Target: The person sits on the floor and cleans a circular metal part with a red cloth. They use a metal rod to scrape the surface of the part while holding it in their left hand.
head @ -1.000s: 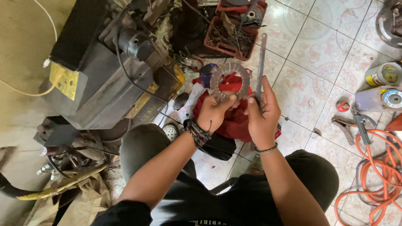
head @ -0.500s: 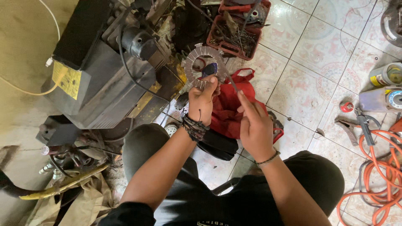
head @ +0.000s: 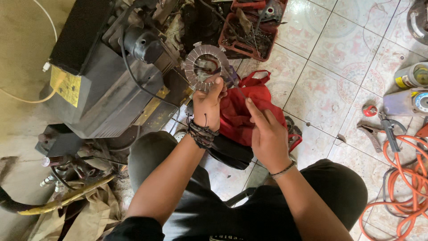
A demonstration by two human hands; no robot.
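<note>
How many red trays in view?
2: a red tray of metal bits above the slotted ring held in the left hand; another tray behind it, cut off at the top. More may be hidden.

a repair workshop: greasy machine (head: 102,76), parts tray (head: 249,31), orange hose (head: 401,178).

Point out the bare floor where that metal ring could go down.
Bare tiles lie right of the red bag, bordered by the red parts tray above and the pliers and orange hose to the right. Left of the ring, held by the left hand, the black machine crowds everything.
</note>
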